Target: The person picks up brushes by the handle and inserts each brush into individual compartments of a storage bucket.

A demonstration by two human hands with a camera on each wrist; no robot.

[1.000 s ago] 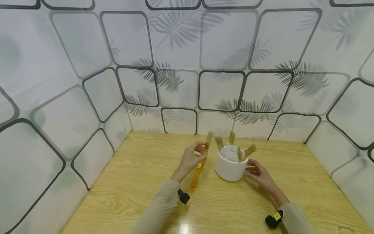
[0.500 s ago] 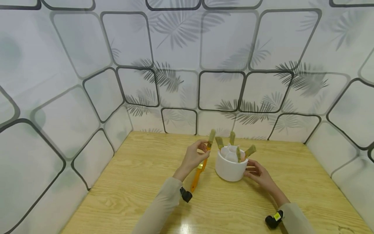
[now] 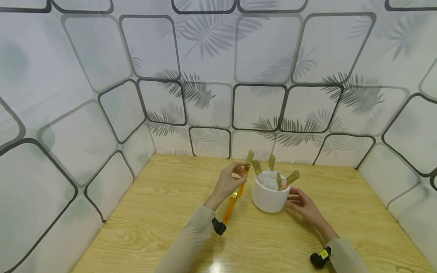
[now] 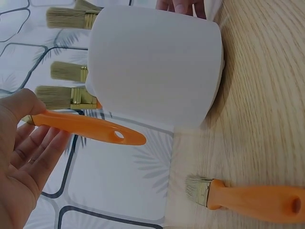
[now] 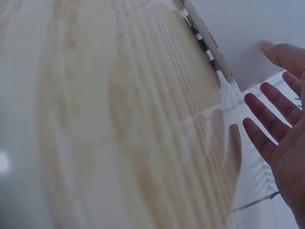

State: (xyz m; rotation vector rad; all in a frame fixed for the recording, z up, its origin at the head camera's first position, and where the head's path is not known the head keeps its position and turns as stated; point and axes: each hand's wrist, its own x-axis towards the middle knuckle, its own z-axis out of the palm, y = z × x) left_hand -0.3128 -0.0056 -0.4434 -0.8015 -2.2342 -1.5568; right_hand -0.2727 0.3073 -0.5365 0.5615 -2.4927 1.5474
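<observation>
My left hand (image 3: 227,184) pinches a paintbrush (image 4: 95,128) with an orange handle between thumb and fingers, just left of the white round holder (image 3: 268,199). Its bristles point up and the handle hangs down, beside the holder wall in the left wrist view. Several other paintbrushes stand bristles-up in the holder's compartments, one of them a leaning brush (image 3: 293,176) at the right. On the right side of the holder my right hand (image 3: 305,206) rests its thumb against the wall, the fingers loosely spread in the right wrist view (image 5: 286,119).
Another orange-handled paintbrush (image 3: 230,210) lies on the wooden table (image 3: 153,212), below my left hand and left of the holder. Patterned pale walls (image 3: 211,106) enclose the table at the back and sides.
My left hand has moved a little to the right and up with the paintbrush, closer to the holder. The lying brush, the holder and my right hand stay in place.
</observation>
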